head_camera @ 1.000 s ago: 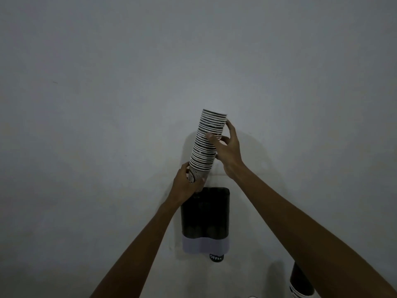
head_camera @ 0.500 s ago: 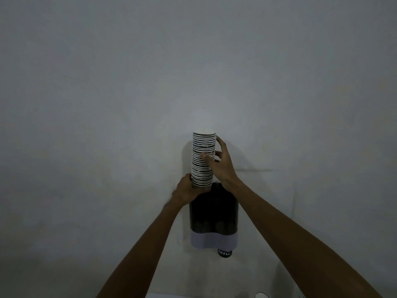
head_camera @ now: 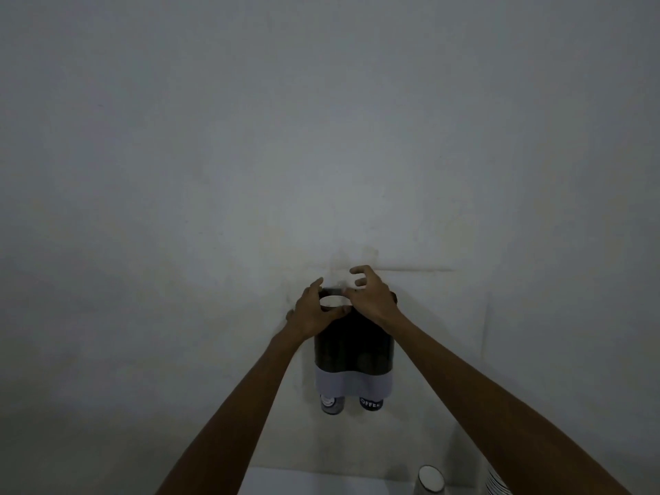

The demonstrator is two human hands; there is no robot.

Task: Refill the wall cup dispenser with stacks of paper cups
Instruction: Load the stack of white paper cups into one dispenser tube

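Two hands at dispenser [head_camera: 353, 346] top | left hand [head_camera: 314, 312] cups stack rim [head_camera: 333, 301], right hand [head_camera: 369, 298] at 3 o'clock, fingers spread empty | risk: uneven push jams stack

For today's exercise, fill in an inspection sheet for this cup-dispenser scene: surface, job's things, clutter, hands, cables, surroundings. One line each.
Surface: pale counter at the bottom edge, only partly in view.
Job's things: dark dispenser on the wall; stack sunk into its left tube, white top showing; a cup pokes out below each tube.
Clutter: lone cup and more cups at the lower right.
Hands: left hand cupped round the left tube's top; right hand above it, fingers spread.
Cables: nothing seen.
Surroundings: bare, dim grey wall.
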